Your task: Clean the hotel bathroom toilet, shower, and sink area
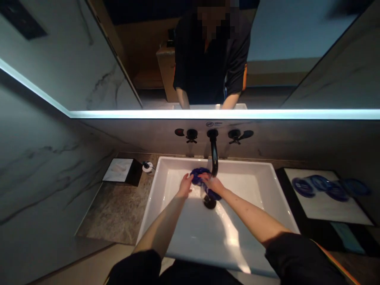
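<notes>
A glossy dark blue piece (196,174) with a rounded edge is in the white sink (192,233), below the black spout (214,154). Its exact kind is not clear. My left hand (185,185) grips its left edge, fingertips on the blue surface. My right hand (214,184) lies across it from the right, fingers curled onto it and partly covering it. More dark blue (213,194) shows under my right wrist; whether it belongs to the same piece, I cannot tell. Water seems to run over my right hand. The dark drain (209,202) sits just below.
Right of the sink, a dark-edged tray (323,209) bears several blue rounded pieces (303,187). A tissue box (121,171) and a small white bottle (147,168) stand left. Black tap handles (191,135) flank the spout. A lit mirror (208,59) reflects a person.
</notes>
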`<action>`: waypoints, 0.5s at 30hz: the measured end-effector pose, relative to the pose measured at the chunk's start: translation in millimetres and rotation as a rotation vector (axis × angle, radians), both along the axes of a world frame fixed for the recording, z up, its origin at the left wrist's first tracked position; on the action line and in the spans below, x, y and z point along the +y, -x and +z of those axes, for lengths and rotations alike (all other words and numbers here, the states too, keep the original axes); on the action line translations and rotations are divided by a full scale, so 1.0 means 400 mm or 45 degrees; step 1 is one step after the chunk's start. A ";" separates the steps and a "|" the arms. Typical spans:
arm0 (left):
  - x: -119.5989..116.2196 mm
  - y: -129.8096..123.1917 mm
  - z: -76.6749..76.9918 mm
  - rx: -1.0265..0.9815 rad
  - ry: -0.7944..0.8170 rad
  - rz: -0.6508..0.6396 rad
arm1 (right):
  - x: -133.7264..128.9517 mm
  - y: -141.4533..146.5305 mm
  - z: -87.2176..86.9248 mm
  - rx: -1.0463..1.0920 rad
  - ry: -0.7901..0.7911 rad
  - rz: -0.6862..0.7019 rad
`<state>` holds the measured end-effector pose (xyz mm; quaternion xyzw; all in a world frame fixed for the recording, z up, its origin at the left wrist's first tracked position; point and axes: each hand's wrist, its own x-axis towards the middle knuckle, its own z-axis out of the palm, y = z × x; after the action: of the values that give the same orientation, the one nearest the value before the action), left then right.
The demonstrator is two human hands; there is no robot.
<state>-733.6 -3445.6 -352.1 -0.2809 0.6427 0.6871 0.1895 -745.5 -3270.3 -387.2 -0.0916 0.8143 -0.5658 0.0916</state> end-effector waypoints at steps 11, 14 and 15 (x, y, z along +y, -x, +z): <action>0.135 0.007 0.018 0.262 -0.018 0.018 | 0.106 -0.013 0.033 0.134 -0.103 0.150; 0.181 0.019 0.019 0.360 0.120 -0.073 | 0.205 -0.013 0.044 0.152 -0.289 0.040; 0.187 0.025 0.019 0.381 0.164 -0.095 | 0.233 -0.015 0.044 0.154 -0.317 0.008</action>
<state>-743.4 -3370.7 -344.6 -0.1627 0.7164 0.6712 0.0987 -739.6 -3177.2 -369.5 -0.1159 0.8819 -0.4536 0.0547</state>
